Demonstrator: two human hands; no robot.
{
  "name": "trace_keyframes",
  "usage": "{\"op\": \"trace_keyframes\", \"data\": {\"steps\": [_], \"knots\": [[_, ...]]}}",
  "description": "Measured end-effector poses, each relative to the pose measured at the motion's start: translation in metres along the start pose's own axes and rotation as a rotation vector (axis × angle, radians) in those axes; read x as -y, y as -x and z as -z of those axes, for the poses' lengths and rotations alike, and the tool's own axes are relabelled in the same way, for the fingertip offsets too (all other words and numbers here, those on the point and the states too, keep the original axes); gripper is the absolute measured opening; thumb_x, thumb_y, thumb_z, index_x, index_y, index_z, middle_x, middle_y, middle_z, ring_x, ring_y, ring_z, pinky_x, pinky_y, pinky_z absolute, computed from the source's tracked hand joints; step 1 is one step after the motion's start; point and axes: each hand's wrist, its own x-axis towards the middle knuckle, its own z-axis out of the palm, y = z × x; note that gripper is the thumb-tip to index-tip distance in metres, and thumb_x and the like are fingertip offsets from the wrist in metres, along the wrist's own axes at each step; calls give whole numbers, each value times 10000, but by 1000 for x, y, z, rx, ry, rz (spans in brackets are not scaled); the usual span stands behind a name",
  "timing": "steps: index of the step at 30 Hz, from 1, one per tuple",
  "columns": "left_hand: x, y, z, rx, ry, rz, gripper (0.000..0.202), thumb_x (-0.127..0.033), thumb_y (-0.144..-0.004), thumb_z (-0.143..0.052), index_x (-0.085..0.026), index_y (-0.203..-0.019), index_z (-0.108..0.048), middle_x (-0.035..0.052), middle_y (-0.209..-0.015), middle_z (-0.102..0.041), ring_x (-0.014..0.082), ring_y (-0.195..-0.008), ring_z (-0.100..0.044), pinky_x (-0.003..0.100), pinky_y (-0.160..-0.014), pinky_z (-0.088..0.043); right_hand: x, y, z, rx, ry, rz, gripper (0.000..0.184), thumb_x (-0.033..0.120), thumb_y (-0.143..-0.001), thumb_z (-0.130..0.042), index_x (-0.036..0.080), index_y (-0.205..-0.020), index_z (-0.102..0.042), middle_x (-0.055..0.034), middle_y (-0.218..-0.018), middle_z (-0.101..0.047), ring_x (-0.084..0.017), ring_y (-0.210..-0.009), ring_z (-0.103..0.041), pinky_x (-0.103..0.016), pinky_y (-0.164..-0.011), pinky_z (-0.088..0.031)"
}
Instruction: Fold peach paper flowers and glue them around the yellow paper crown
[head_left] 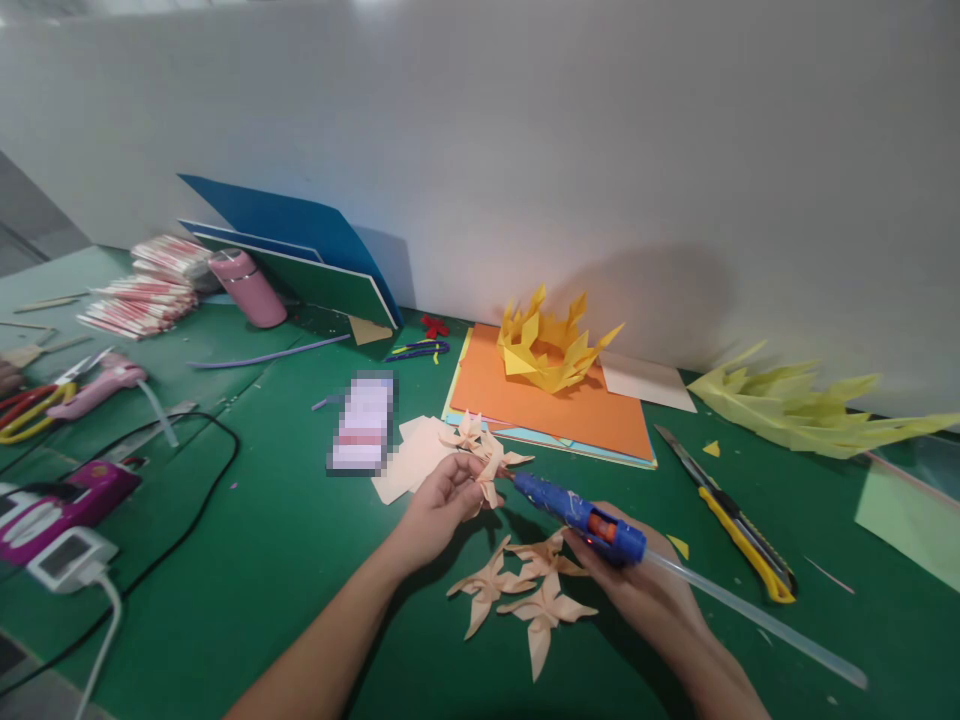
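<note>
Pinched in the fingers of my left hand [442,500] is a peach paper flower [491,462] with pointed petals. My right hand [637,575] is wrapped round a blue glue gun [574,508], and a long clear glue stick [772,620] juts from its back end. The gun's nozzle points left and meets or nearly meets the flower; exact contact I cannot make out. Several more peach paper flowers [544,607] lie on the green table between my forearms. Peach paper sheets [412,458] lie behind my left hand.
A yellow paper crown [551,350] stands on stacked orange paper [480,375]. A box cutter [739,535] with its blade out lies right, before a yellow-green paper piece [810,410]. Left are a phone [364,420], pink glue gun [101,385], scissors [45,405], power strip [75,500] and cable [217,470].
</note>
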Motion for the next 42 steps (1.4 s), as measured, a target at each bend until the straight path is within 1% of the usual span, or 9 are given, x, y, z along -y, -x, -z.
{"op": "trace_keyframes", "data": {"steps": [4, 7, 10, 15, 25, 31, 36, 39, 42], "knots": [[-2, 1, -1, 3, 19, -5, 344, -451, -698, -697, -179, -811, -518, 25, -793, -633, 97, -608, -518, 211, -526, -321, 7, -3, 7, -149, 57, 20, 273, 472, -699, -596, 231, -828, -581, -21, -679, -660, -197, -574, -604, -285, -521, -471], [-3, 1, -2, -6, 75, -5, 317, -408, -694, -713, -179, -795, -518, 49, -905, -659, 101, -634, -558, 214, -549, -369, 3, -7, 17, -322, 35, -27, 318, 518, -630, -630, 240, -757, -541, -3, -613, -616, -187, -519, -569, -306, -546, -480], [-6, 1, -2, -35, 118, -4, 306, -375, -674, -736, -187, -786, -522, 43, -914, -669, 111, -673, -581, 235, -610, -427, -6, -13, 31, -285, 24, -124, 340, 573, -615, -610, 248, -673, -525, 7, -497, -565, -188, -451, -528, -325, -517, -460], [-10, 1, -4, -77, 121, -37, 325, -392, -639, -758, -192, -752, -528, 17, -840, -664, 106, -661, -568, 257, -655, -450, -22, -15, 47, -258, 161, -144, 411, 652, -626, -543, 244, -594, -507, -15, -572, -575, -206, -554, -538, -332, -552, -442], [-3, 2, -6, -94, 27, 8, 410, -480, -625, -737, -197, -814, -509, -37, -617, -590, 93, -591, -538, 191, -510, -318, -38, -10, 37, -342, 320, -293, 476, 720, -648, -471, 254, -715, -400, 7, -575, -516, -206, -522, -507, -313, -509, -369], [-3, 3, -10, -81, 11, 8, 415, -483, -622, -733, -188, -804, -504, -41, -617, -580, 82, -572, -509, 197, -529, -333, -37, -11, 38, -373, 470, -182, 502, 750, -722, -338, 252, -687, -392, -13, -591, -498, -211, -530, -483, -325, -513, -350], [-4, 3, -11, -80, -20, 4, 432, -511, -623, -719, -188, -808, -501, -39, -614, -573, 76, -534, -471, 206, -513, -321, -15, -7, 31, -443, 513, 79, 395, 605, -827, -383, 227, -740, -457, -53, -693, -535, -225, -648, -507, -359, -617, -410], [-4, 3, -12, -73, -32, -13, 418, -510, -634, -713, -191, -808, -505, -39, -615, -562, 78, -533, -473, 208, -512, -327, 14, -1, 12, -278, 328, 258, 256, 468, -814, -539, 214, -831, -503, -51, -772, -574, -202, -698, -539, -315, -627, -450], [-4, 4, -13, -75, -36, -42, 392, -477, -641, -719, -193, -814, -511, -44, -630, -543, 93, -581, -500, 218, -551, -371, 40, 0, -13, -58, 186, 356, 304, 404, -747, -651, 199, -930, -519, -53, -851, -605, -185, -727, -568, -281, -625, -480]]}}
